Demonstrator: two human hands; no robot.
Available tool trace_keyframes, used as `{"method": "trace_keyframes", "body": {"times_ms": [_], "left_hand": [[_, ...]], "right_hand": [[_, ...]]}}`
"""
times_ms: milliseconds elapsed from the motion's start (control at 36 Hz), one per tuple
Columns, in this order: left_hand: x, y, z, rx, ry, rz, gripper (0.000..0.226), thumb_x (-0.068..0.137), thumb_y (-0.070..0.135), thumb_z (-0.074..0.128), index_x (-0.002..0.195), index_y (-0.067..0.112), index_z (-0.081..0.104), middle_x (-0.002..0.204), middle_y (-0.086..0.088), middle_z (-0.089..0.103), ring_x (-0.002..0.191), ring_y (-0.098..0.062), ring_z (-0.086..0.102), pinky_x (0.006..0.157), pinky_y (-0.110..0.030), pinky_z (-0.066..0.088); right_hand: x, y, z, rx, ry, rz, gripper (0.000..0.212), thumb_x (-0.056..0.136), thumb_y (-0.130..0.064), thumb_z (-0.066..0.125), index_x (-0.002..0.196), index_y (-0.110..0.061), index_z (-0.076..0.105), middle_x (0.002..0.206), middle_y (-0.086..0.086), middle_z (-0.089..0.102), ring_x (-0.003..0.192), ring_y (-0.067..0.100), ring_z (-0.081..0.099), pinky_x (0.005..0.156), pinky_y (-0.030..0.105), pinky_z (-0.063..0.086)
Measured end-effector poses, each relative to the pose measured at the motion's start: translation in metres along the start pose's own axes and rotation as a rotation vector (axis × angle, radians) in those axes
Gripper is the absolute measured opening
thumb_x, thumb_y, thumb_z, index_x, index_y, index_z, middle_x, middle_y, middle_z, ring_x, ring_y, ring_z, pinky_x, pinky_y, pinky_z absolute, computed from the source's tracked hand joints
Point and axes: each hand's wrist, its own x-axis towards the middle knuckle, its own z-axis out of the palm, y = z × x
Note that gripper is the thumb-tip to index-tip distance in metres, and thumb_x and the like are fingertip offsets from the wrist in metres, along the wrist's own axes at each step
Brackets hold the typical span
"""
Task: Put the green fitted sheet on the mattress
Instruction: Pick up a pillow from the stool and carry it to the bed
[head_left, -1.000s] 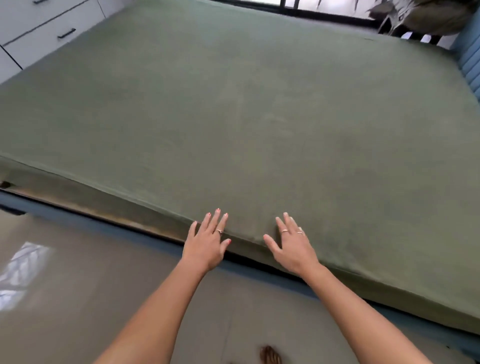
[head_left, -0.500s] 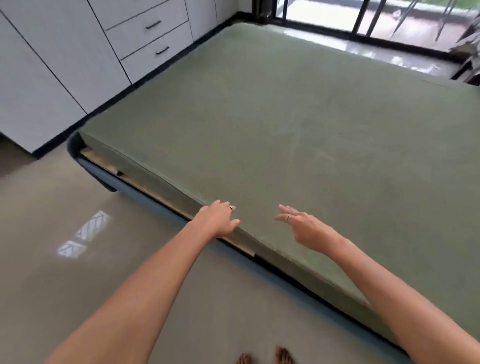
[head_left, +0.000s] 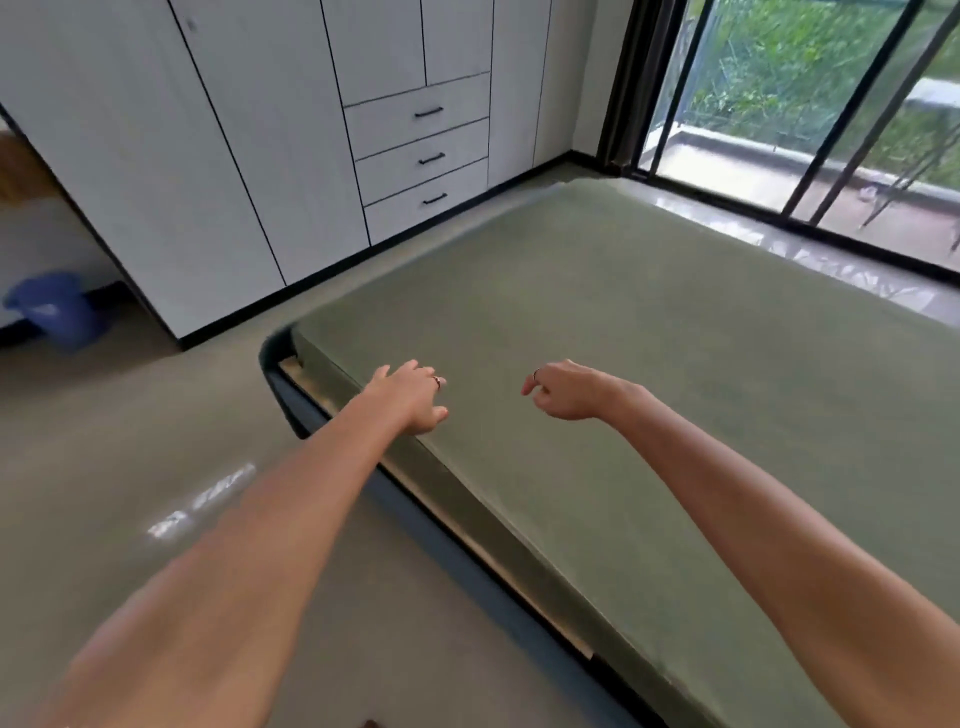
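Searching the frame for brands, labels or writing turns up nothing legible; the picture is soft with blur. Below and beyond both hands lies the green fitted sheet (head_left: 649, 364), stretched smooth and matte over the mattress (head_left: 519, 525), whose covered side drops away beneath the left forearm. The left hand (head_left: 410, 397) sits at the near edge of the sheet, palm down, fingers relaxed and lightly bent, a ring on one finger; it holds nothing, and whether it touches the fabric or hangs just above it cannot be told. The right hand (head_left: 563, 389), well apart to the right of the left one, is over the sheet's flat top with its wrist bent and fingers loosely curled downward, gripping nothing; a dark ring shows on one finger. Just left of and below the left hand, a pale wooden slat (head_left: 457, 525) shows under the mattress, set in a dark rounded bed frame (head_left: 283, 384). Farther left of that hand spreads a glossy grey floor (head_left: 130, 441). Beyond both hands stands a white flat-panel wardrobe (head_left: 260, 130) with three drawers bearing slim black handles. Far to the right hand's upper right runs a black-framed glass door (head_left: 810, 130) with greenery outside. Far to the left hand's left is a blurred blue object (head_left: 57, 306).
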Motion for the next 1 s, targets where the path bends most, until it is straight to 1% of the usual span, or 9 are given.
{"method": "trace_keyframes", "body": {"times_ms": [111,194,389,472,583,694,833,917,1000], "left_hand": [[0.004,-0.104,-0.021,0.005,-0.005,-0.041,0.059,0.097,0.044,0.043,0.150,0.025,0.024,0.158,0.002,0.020,0.145,-0.020,0.016,0.115,-0.047,0.021],[0.006,-0.175,-0.038,-0.019,0.064,-0.125,0.063,0.095,0.048,0.044,0.149,0.020,0.027,0.154,-0.002,0.030,0.141,-0.023,0.027,0.112,-0.046,0.029],[0.033,-0.270,-0.073,0.027,0.156,-0.113,0.064,0.093,0.056,0.040,0.146,0.020,0.033,0.148,-0.003,0.038,0.137,-0.022,0.033,0.108,-0.043,0.028],[0.059,-0.298,-0.087,0.032,0.199,-0.095,0.065,0.094,0.056,0.039,0.147,0.020,0.030,0.152,-0.003,0.032,0.141,-0.022,0.027,0.111,-0.045,0.025],[0.102,-0.337,-0.113,0.046,0.223,-0.040,0.066,0.097,0.049,0.039,0.152,0.022,0.014,0.160,0.003,0.009,0.147,-0.018,0.003,0.117,-0.046,0.007],[0.154,-0.379,-0.145,0.082,0.278,-0.012,0.066,0.098,0.048,0.038,0.153,0.021,0.011,0.160,0.002,0.007,0.147,-0.017,0.001,0.118,-0.044,0.006],[0.213,-0.443,-0.184,0.125,0.286,0.016,0.063,0.099,0.045,0.038,0.152,0.019,0.015,0.160,0.001,0.011,0.147,-0.017,0.003,0.118,-0.041,0.008],[0.241,-0.484,-0.200,0.084,0.304,0.002,0.064,0.099,0.045,0.037,0.152,0.019,0.012,0.160,0.001,0.009,0.147,-0.017,0.002,0.118,-0.041,0.009],[0.262,-0.516,-0.203,0.109,0.265,-0.012,0.065,0.099,0.046,0.037,0.152,0.020,0.012,0.160,0.002,0.008,0.147,-0.017,0.002,0.118,-0.041,0.010]], "right_hand": [[0.065,-0.059,-0.027,-0.150,-0.086,-0.018,0.041,0.091,-0.008,0.039,0.127,-0.009,0.059,0.132,0.009,0.058,0.122,0.027,0.052,0.102,0.031,0.041],[0.112,-0.098,-0.044,-0.199,-0.061,-0.047,0.038,0.089,-0.009,0.041,0.121,-0.007,0.063,0.127,0.010,0.062,0.118,0.027,0.055,0.098,0.033,0.044],[0.191,-0.178,-0.095,-0.148,0.016,-0.070,0.041,0.094,-0.014,0.039,0.131,-0.009,0.056,0.136,0.009,0.055,0.125,0.027,0.050,0.105,0.034,0.038],[0.230,-0.197,-0.119,-0.086,0.122,-0.048,0.043,0.096,-0.019,0.039,0.136,-0.010,0.051,0.142,0.010,0.049,0.130,0.027,0.045,0.109,0.036,0.035],[0.289,-0.210,-0.150,0.011,0.297,0.006,0.047,0.094,-0.026,0.043,0.140,-0.015,0.045,0.144,0.008,0.046,0.131,0.027,0.044,0.110,0.040,0.035],[0.352,-0.224,-0.181,0.103,0.427,0.042,0.049,0.096,-0.024,0.044,0.141,-0.005,0.040,0.148,0.010,0.040,0.133,0.029,0.040,0.111,0.040,0.032],[0.437,-0.268,-0.218,0.093,0.463,-0.001,0.056,0.098,-0.025,0.045,0.146,-0.001,0.030,0.156,0.016,0.020,0.144,0.027,0.019,0.115,0.037,0.018],[0.483,-0.298,-0.236,0.048,0.462,-0.054,0.054,0.099,-0.024,0.044,0.145,0.002,0.029,0.155,0.017,0.020,0.145,0.027,0.015,0.115,0.036,0.017],[0.513,-0.315,-0.242,-0.020,0.415,-0.059,0.051,0.099,-0.026,0.044,0.141,0.002,0.035,0.151,0.017,0.027,0.142,0.027,0.021,0.114,0.036,0.022]]}}
